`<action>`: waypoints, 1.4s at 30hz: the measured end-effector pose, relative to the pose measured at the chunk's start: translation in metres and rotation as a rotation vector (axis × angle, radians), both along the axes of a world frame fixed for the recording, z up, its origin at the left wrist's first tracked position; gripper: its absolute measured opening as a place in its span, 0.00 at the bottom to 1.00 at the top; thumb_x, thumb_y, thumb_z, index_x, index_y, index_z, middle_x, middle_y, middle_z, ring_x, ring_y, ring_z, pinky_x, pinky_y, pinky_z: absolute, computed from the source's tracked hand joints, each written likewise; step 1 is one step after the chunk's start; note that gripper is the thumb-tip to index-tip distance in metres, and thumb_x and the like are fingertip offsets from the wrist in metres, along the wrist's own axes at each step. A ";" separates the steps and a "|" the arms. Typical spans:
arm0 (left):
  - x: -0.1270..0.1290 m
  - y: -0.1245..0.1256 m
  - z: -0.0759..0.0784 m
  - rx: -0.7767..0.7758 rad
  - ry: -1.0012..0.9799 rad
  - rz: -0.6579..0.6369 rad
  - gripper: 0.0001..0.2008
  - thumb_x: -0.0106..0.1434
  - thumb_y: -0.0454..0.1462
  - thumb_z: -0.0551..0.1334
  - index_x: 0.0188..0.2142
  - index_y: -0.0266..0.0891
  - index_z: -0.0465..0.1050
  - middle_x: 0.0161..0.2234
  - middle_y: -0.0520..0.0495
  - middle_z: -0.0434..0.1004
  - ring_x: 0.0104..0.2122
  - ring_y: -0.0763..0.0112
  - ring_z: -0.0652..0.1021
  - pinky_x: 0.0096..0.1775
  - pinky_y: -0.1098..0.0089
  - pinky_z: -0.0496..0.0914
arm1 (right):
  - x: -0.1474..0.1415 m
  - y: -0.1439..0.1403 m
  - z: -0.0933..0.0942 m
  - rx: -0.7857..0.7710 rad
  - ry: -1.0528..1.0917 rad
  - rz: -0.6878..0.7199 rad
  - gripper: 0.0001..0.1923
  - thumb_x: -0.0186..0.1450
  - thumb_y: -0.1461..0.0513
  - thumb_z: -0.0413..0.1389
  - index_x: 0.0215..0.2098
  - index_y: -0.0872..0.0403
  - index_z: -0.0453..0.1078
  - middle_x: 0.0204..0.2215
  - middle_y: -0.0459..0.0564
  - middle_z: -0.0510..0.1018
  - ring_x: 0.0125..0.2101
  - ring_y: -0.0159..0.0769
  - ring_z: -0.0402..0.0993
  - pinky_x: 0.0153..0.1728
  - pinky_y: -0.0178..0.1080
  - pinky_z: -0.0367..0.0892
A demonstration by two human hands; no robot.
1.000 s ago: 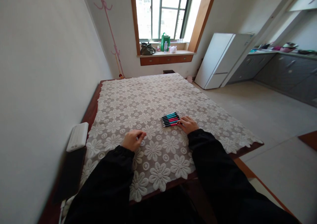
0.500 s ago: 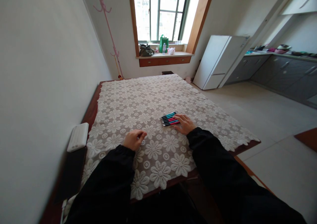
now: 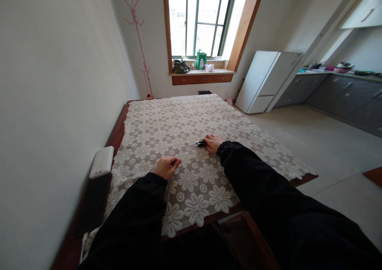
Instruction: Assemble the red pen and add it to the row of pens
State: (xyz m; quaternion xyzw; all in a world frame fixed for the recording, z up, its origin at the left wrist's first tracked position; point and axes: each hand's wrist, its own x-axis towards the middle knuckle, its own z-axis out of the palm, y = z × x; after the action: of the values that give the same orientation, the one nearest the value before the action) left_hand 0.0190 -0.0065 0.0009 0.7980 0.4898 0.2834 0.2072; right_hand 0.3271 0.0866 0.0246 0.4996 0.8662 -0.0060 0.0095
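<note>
Lace-covered worktop [image 3: 179, 119] beside a white wall. Right hand [image 3: 212, 142] has moved over the pens [image 3: 200, 143], now mostly hidden; fingers apparently closing on them. Left hand [image 3: 166, 167] rests loosely curled, holding nothing.

Your right hand [image 3: 212, 142] lies palm-down over a bundle of pens [image 3: 200, 143]; only their dark tips show, just left of its grip. Whether the fingers close on them cannot be told. Your left hand [image 3: 167, 168] rests loosely curled on the lace cloth [image 3: 191, 198] covering the counter [image 3: 117, 133], well apart from the pens. A white box [image 3: 102, 162] sits further left, by the wall.
</note>
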 end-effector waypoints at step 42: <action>-0.008 -0.005 0.018 0.027 -0.696 0.336 0.18 0.63 0.52 0.62 0.30 0.41 0.69 0.27 0.46 0.79 0.40 0.58 0.82 0.46 0.56 0.76 | -0.134 -0.065 -0.038 -0.159 1.032 0.329 0.36 0.62 0.62 0.63 0.65 0.51 0.57 0.57 0.57 0.71 0.58 0.49 0.67 0.59 0.54 0.62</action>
State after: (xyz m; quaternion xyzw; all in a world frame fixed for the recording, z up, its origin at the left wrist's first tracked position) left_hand 0.0108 -0.0114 0.0192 0.5652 0.5104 0.5738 0.3012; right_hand 0.1928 0.0213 -0.0130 0.2874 0.8219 -0.3144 -0.3781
